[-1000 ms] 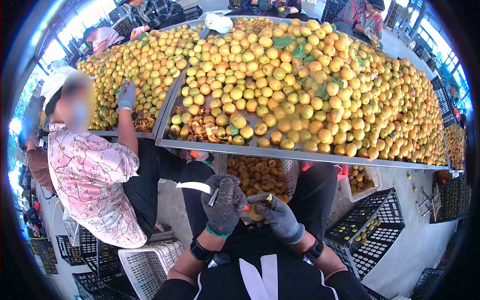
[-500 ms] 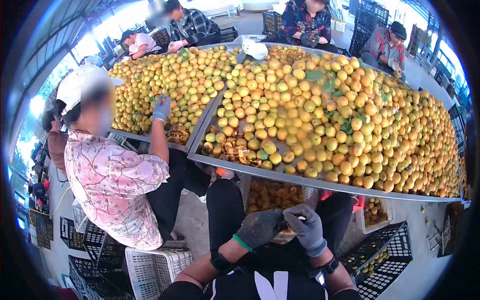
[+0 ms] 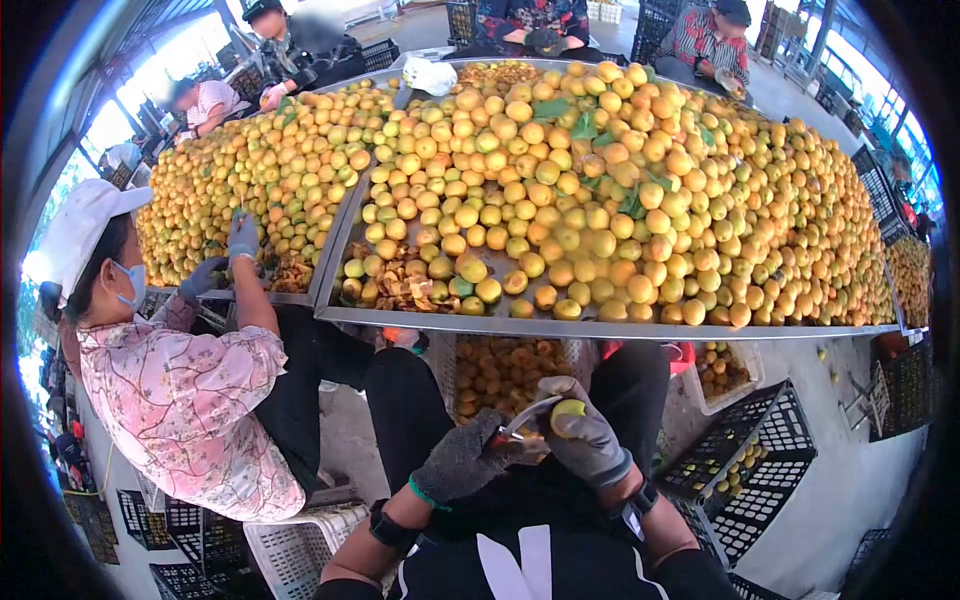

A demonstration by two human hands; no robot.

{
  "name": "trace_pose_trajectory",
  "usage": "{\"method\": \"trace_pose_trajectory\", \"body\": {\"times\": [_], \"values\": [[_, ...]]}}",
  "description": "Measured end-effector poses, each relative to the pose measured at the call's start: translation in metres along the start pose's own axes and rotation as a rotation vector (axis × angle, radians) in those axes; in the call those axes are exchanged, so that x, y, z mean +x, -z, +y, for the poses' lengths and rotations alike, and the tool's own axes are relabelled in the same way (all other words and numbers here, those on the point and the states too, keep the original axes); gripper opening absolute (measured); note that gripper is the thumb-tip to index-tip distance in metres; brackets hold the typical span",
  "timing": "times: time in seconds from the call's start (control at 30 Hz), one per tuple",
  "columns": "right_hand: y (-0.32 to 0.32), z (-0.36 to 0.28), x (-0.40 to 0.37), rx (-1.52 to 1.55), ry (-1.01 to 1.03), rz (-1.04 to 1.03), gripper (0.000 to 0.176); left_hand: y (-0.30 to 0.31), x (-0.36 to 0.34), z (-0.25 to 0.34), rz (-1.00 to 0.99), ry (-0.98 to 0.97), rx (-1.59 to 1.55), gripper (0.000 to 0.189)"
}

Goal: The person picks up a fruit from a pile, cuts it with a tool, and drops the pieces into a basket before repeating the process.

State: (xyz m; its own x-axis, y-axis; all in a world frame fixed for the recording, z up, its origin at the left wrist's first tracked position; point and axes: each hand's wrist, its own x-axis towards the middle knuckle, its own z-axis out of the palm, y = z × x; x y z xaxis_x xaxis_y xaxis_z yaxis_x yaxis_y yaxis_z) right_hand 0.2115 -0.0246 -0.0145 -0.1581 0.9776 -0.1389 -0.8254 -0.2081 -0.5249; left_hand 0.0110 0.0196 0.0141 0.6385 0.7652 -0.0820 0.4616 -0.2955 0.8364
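My left hand (image 3: 466, 458), in a dark grey glove with a green cuff, grips a small knife (image 3: 507, 434) with a red part at its handle. In my right hand (image 3: 588, 440), gloved in lighter grey, is a yellow-green fruit (image 3: 568, 416), held close to the knife's tip. Both hands are over my lap. Below the metal table's front edge (image 3: 600, 329), a crate of cut fruit (image 3: 500, 372) stands between my knees. Many orange-yellow fruits (image 3: 690, 230) are heaped on the table, with torn fruit pieces (image 3: 405, 290) near its front left corner.
A co-worker in a pink floral shirt (image 3: 185, 400) sits close on the left, gloved hands at the table. Other people sit along the far side. White crates (image 3: 300, 550) and black crates (image 3: 765, 470) stand on the floor. A white bag (image 3: 430, 75) lies at the table's back.
The view has turned right, so the table appears shifted left. My hands have moved slightly apart, and the fruit and knife now show clearly. The co-worker's head has turned towards the table.
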Motion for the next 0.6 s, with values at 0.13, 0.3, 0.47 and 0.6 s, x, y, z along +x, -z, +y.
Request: {"method": "trace_pose_trajectory", "body": {"times": [0.13, 0.3, 0.47, 0.6], "values": [[0.002, 0.001, 0.000, -0.012, 0.008, -0.093, 0.072, -0.001, -0.004, 0.004, -0.012, -0.025, 0.107, 0.033], [-0.013, 0.001, 0.000, -0.065, -0.047, -0.048, 0.092, -0.004, -0.008, -0.001, -0.029, -0.068, 0.094, 0.036], [-0.011, 0.010, -0.004, -0.204, -0.018, -0.143, 0.076, -0.011, -0.011, 0.003, -0.055, -0.144, 0.126, 0.041], [-0.012, 0.008, -0.002, -0.115, -0.064, -0.202, 0.069, -0.010, -0.010, 0.003, 0.016, -0.165, 0.251, 0.037]]}}
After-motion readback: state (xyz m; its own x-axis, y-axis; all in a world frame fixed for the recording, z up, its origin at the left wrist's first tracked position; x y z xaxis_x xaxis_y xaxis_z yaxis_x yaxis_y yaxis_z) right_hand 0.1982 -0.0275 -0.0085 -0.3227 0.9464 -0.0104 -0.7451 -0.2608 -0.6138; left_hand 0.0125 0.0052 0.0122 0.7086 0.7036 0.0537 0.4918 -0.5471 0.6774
